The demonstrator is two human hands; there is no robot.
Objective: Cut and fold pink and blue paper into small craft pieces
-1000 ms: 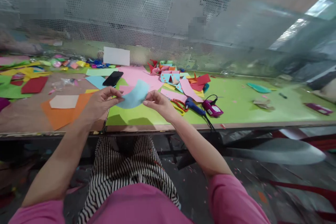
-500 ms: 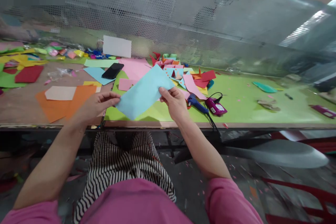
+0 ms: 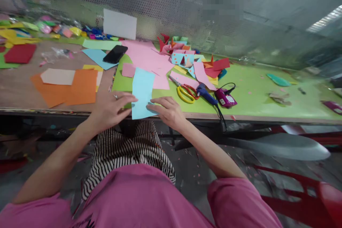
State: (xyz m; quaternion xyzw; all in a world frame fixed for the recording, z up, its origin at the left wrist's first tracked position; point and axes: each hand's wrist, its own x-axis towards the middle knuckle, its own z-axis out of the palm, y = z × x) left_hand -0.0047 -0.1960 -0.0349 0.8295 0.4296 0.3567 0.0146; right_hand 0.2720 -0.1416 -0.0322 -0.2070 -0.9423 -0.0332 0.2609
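Observation:
A light blue sheet of paper [image 3: 143, 91] stands lengthwise before me at the table's front edge, its lower end close to the edge. My left hand [image 3: 113, 110] has its fingertips on the sheet's left side, thumb beneath and index finger above. On the lower right side, my right hand [image 3: 168, 112] holds the sheet with its fingers pressed together; its thumb is hidden. Just right of that hand lie scissors [image 3: 185, 94] with yellow and red handles. A blue glue gun [image 3: 206, 94] rests beside them.
Pink paper sheets [image 3: 145, 55] lie behind the blue sheet. A black phone [image 3: 115, 54] is at the back left, orange paper [image 3: 82, 87] nearer. Folded colored paper pieces [image 3: 183, 55] are heaped at the back. A purple device [image 3: 226, 98] with a cable sits right.
The blue sheet has come down from mid-air toward the table edge and turned from slanted to lengthwise. Both hands moved with it and closer together. The scissors are now uncovered.

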